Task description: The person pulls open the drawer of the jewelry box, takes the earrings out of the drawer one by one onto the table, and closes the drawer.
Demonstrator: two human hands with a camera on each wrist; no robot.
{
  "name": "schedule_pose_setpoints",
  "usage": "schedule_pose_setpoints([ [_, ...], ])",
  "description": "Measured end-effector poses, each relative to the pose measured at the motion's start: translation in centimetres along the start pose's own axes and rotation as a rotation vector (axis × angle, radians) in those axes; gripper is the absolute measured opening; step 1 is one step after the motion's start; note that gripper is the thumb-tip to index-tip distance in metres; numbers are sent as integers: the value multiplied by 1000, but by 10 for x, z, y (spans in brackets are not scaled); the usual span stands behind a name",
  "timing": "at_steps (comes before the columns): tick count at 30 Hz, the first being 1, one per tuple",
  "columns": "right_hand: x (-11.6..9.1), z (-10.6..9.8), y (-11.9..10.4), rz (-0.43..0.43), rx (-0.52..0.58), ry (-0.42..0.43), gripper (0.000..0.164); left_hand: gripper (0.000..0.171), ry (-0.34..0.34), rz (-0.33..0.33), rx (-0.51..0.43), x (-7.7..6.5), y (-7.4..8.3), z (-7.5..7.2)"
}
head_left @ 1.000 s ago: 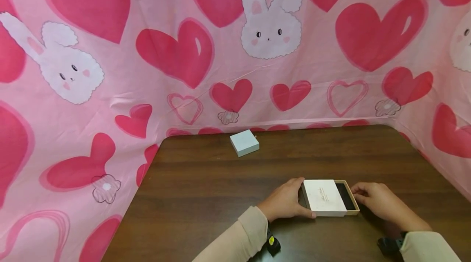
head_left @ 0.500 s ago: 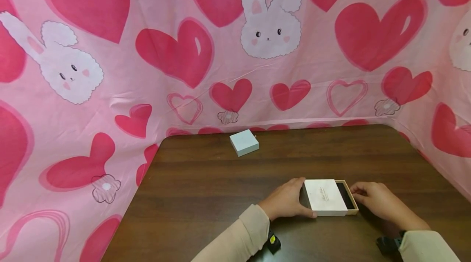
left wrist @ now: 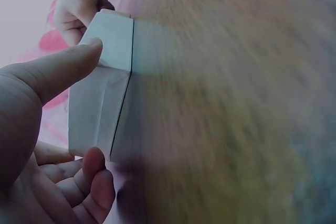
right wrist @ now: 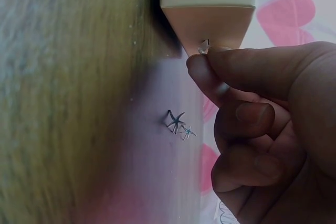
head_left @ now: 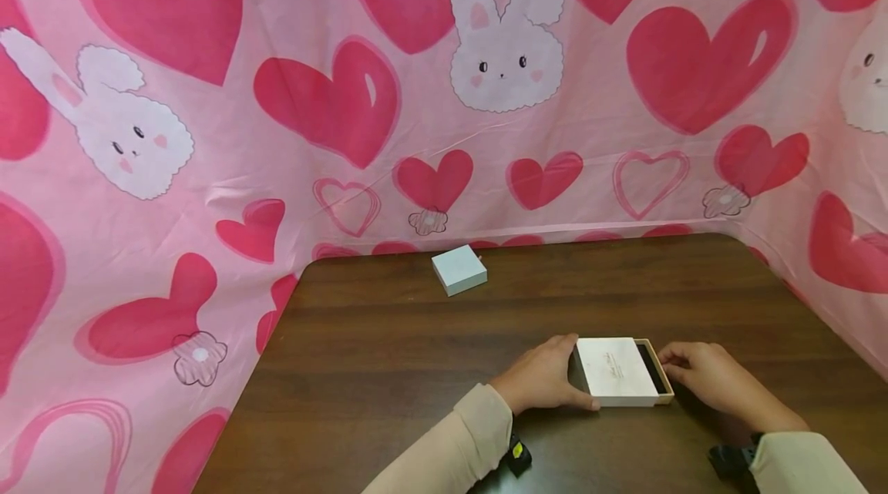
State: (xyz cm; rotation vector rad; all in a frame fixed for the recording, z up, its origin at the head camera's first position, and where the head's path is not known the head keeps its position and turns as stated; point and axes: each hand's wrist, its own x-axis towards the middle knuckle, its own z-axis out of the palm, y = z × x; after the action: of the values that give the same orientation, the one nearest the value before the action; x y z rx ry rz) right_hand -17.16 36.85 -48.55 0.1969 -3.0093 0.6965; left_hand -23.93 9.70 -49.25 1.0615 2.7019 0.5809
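A white slide-out gift box (head_left: 615,371) with gold lettering lies flat on the table, its dark-lined drawer (head_left: 652,367) sticking partly out on the right. My left hand (head_left: 541,378) grips the box's sleeve from the left, thumb along the near side and fingers at the far side. At the drawer's outer end my right hand (head_left: 708,374) pinches a small pale pull tab (right wrist: 203,46) between thumb and forefinger, the other fingers curled in. Two small star-shaped metal pieces, like starfish earrings (right wrist: 177,121), lie on the table close by my right fingers.
Another small white box (head_left: 460,270) sits farther back on the brown wooden table (head_left: 375,340), left of the middle. Pink cloth (head_left: 388,116) printed with hearts and rabbits hangs along the table's back and sides.
The drawer has slid a little farther into the sleeve, so less of its dark inside shows. My left hand and the sleeve have edged right; my right hand has barely moved.
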Motion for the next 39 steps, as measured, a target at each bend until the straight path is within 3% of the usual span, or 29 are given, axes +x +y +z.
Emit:
schedule_pose_setpoints([
  [39,-1,-2,4,-3,22,-4,11,105,-14,-15,39,8,19,2],
])
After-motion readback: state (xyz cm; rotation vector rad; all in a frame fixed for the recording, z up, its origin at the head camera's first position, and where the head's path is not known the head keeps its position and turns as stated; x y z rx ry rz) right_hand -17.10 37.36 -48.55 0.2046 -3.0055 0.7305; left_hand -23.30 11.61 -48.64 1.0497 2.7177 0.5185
